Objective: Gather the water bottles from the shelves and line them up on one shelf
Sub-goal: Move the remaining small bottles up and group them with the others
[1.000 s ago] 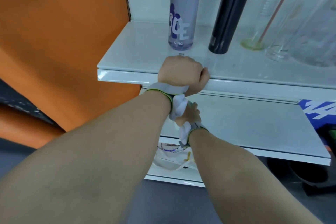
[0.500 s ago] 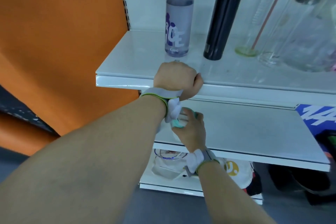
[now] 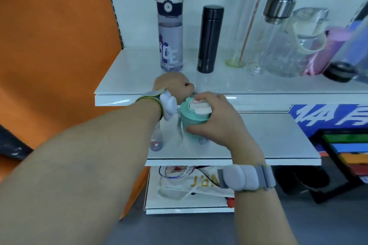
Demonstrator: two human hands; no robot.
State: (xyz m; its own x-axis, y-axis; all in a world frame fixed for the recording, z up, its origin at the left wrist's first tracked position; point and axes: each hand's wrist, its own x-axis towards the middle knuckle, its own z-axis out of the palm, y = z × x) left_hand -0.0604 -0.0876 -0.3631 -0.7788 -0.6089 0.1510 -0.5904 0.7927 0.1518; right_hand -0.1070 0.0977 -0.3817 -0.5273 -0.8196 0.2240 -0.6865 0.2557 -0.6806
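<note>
A: Step? 
B: Right hand (image 3: pixel 214 119) fingers wrapped round teal-lidded bottle (image 3: pixel 194 119), frame centre, lifting it to top shelf (image 3: pixel 139 77). 
A: Left hand (image 3: pixel 172 85)? 
B: Fisted on shelf edge, seemingly empty. Next: stand it by the purple bottle (image 3: pixel 171 32).

Seven bottles (image 3: pixel 171 32) stand in a row along the top shelf (image 3: pixel 127 73), its right end blurred, while a teal-lidded bottle (image 3: pixel 194 119) sits upright, gripped, above the middle shelf's (image 3: pixel 278 141) left edge.

Teal-lidded bottle (image 3: pixel 196 119), black flask (image 3: pixel 210 39), white shelf (image 3: pixel 129 77), orange panel (image 3: pixel 59 45).
</note>
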